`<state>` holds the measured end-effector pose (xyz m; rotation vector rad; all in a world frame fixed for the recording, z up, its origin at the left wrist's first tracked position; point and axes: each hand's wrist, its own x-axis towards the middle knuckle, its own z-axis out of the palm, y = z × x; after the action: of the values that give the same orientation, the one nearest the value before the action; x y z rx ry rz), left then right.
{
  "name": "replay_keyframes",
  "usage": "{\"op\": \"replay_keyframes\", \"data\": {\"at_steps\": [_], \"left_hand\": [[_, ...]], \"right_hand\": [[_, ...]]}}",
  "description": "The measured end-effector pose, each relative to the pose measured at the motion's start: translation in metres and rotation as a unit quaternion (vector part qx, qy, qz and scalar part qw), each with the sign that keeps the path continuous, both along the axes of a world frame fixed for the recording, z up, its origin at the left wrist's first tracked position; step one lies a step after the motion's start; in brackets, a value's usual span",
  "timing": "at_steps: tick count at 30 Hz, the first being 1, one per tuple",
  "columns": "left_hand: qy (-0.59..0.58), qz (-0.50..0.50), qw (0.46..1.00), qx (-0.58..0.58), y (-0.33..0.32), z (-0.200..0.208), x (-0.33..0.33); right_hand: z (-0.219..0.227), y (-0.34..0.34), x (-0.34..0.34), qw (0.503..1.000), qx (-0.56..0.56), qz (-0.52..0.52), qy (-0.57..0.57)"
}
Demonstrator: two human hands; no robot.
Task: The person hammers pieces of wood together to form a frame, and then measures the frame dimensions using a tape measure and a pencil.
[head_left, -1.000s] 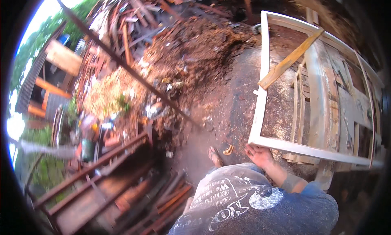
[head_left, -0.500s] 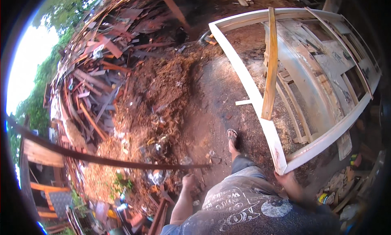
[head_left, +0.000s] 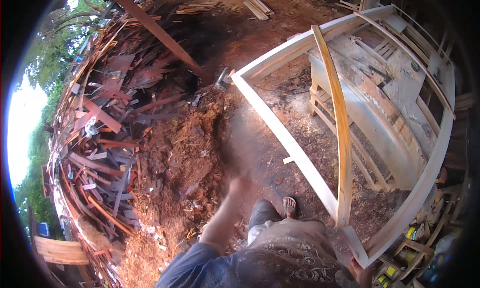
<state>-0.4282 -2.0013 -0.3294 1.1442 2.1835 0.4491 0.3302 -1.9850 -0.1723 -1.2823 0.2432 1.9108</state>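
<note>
A large wooden frame (head_left: pixel 279 131) of pale boards stands tilted to my right, with a yellowish brace (head_left: pixel 341 123) slanting across it and a small wood block (head_left: pixel 288 159) sticking out of its left side. At its near corner my right hand (head_left: pixel 357 270) is closed on the frame; most of that hand is hidden behind the corner and my shirt. My left hand (head_left: pixel 241 185) is out ahead of me over the dirt floor, smeared by motion, so its fingers cannot be made out. It touches nothing that I can see.
Behind the frame stands a dusty workbench (head_left: pixel 372 128). On the left lie a scrap wood pile (head_left: pixel 112 115) and a sawdust heap (head_left: pixel 175 155), with a slanting brown post (head_left: pixel 155 33) above. Loose boards (head_left: pixel 258 9) lie far ahead. Clutter (head_left: pixel 415 233) sits beside the frame's near corner.
My left hand has swung forward. My view has shifted, and the frame's near corner now shows lower, still in my right hand. A foot has stepped on.
</note>
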Motion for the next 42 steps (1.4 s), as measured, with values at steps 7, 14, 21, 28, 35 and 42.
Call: {"op": "replay_keyframes", "data": {"at_steps": [7,14,21,28,35,42], "left_hand": [[-0.589,0.393,0.661,0.25,0.334,0.152,-0.136],[-0.608,0.048,0.645,0.46,0.441,0.128,-0.235],[-0.562,0.454,0.646,0.248,0.459,0.22,-0.186],[-0.514,0.363,0.726,0.277,0.517,0.192,-0.19],[-0.539,0.319,0.727,0.282,0.667,0.23,-0.118],[-0.581,0.265,0.703,0.312,0.797,0.174,-0.093]], "right_hand": [[0.049,0.016,-0.089,0.984,-0.018,-0.111,-0.139],[0.057,0.14,-0.212,0.961,0.001,-0.177,-0.211],[0.07,0.203,-0.241,0.915,-0.004,-0.256,-0.312],[0.086,0.235,-0.193,0.839,0.019,-0.328,-0.433],[0.08,0.308,-0.143,0.761,-0.051,-0.312,-0.567],[0.054,0.485,-0.104,0.752,-0.055,-0.242,-0.611]]}}
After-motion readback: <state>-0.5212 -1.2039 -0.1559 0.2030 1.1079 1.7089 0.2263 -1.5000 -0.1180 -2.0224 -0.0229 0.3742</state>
